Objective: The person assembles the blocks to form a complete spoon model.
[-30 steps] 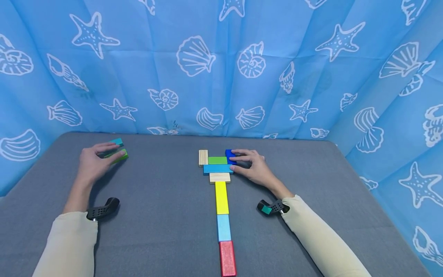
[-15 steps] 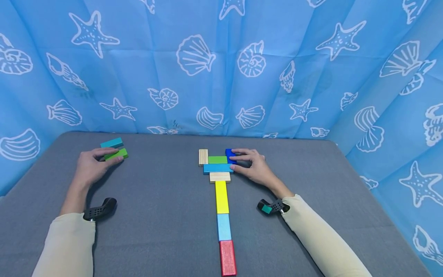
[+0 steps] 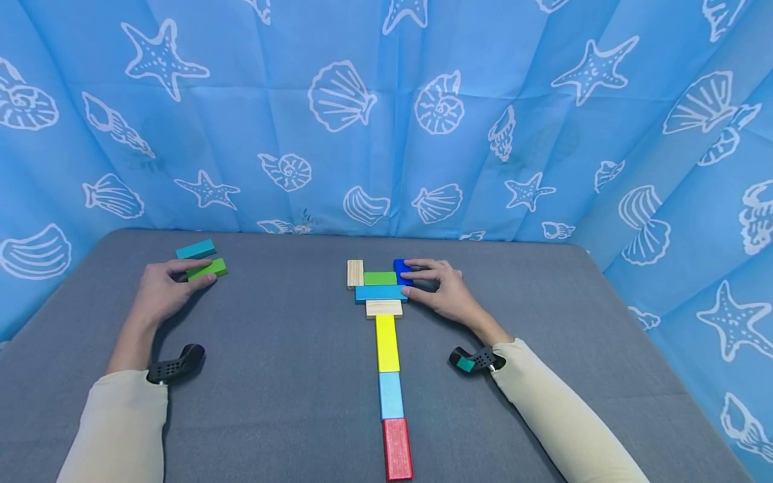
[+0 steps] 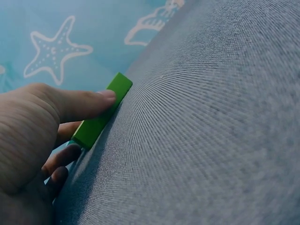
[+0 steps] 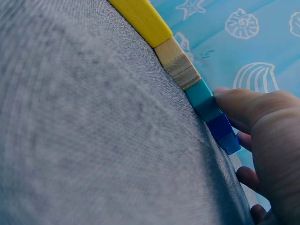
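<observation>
In the head view my left hand (image 3: 162, 290) pinches a green block (image 3: 207, 270) between thumb and fingers at the table's far left. The left wrist view shows the thumb across that green block (image 4: 101, 117), which lies along the cloth. A teal block (image 3: 196, 249) lies just behind it. My right hand (image 3: 448, 295) rests on the right end of a block figure, fingers mostly straight. Its fingertips touch the dark blue block (image 3: 399, 267), and the thumb touches the blue crosswise block (image 3: 380, 293), also visible as the teal-looking block (image 5: 202, 101) in the right wrist view.
A plain wood block (image 3: 355, 274) and a second green block (image 3: 379, 278) complete the upper row. Below run another wood block (image 3: 383, 308), a yellow block (image 3: 387, 343), a light blue block (image 3: 390, 396) and a red block (image 3: 397, 449). A patterned blue curtain (image 3: 386, 134) borders the grey table (image 3: 272, 376).
My left hand has come down from over the teal block, uncovering it, and pinches the green block, which has shifted slightly right. The right hand stays in place.
</observation>
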`<state>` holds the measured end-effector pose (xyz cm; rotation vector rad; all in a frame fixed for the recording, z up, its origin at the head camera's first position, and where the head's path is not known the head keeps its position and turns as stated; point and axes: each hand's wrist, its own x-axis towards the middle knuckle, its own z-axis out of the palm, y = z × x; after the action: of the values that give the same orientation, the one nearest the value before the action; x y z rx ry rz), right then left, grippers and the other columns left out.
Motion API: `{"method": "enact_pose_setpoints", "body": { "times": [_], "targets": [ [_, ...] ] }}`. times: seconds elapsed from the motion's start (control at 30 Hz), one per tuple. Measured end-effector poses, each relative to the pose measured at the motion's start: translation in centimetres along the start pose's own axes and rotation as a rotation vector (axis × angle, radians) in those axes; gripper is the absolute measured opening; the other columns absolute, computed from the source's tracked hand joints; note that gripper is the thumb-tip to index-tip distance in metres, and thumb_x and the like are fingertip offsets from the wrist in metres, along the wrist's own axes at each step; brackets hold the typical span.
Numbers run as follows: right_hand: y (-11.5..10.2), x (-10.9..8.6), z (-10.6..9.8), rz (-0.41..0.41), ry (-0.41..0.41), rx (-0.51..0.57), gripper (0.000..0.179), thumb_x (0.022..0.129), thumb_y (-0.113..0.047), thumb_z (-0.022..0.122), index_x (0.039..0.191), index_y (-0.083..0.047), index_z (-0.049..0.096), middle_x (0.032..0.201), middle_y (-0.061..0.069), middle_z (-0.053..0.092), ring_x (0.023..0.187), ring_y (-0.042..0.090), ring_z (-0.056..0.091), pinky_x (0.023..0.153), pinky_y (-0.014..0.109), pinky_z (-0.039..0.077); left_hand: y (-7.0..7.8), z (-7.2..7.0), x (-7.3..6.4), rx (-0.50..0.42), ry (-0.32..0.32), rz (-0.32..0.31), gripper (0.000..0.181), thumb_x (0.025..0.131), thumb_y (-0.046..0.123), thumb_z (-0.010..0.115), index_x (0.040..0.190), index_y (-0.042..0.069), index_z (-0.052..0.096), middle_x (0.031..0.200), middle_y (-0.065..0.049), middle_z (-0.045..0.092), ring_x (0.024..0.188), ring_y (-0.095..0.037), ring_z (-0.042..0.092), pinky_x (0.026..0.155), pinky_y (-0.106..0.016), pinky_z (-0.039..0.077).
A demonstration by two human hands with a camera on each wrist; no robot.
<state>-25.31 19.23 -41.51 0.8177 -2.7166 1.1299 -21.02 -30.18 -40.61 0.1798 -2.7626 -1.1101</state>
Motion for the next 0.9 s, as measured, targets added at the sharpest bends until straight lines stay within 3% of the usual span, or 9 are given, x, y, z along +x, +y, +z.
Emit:
{"method": "enact_pose_setpoints", "body": {
  "times": [0.4,0.77,0.9],
  "targets": [
    [0.0,0.0,0.0,0.008,-0.004,0.004,0.036,0.092,-0.025,0.078,0.125,-0.013,0.074,0.144,0.005,0.059,0.133,0.033,0.042,0.104,0.065,0.019,0.7,0.0,0.1,-0.029,0.020,0.039,0.046,0.097,0.030,0.071,0.131,0.000,0.066,0.144,-0.032,0.050,0.138,-0.053,0.037,0.108,-0.069,0.028],
    [-0.1,0.0,0.0,0.006,-0.001,0.002,0.036,0.092,-0.025,0.078,0.125,-0.012,0.074,0.144,0.005,0.059,0.132,0.033,0.042,0.105,0.066,0.018,4.2,-0.2,0.2,-0.106,0.023,0.121,0.047,0.094,0.031,0.075,0.130,0.002,0.068,0.139,-0.026,0.057,0.133,-0.046,0.045,0.101,-0.062,0.039],
    [-0.1,0.0,0.0,0.002,-0.004,0.001,0.036,0.092,-0.025,0.078,0.125,-0.012,0.074,0.144,0.005,0.059,0.133,0.033,0.042,0.106,0.068,0.017,5.4,0.0,0.3,-0.138,0.022,0.135,0.047,0.094,0.033,0.075,0.130,0.003,0.069,0.137,-0.022,0.060,0.133,-0.044,0.046,0.102,-0.062,0.037]
  ]
}}
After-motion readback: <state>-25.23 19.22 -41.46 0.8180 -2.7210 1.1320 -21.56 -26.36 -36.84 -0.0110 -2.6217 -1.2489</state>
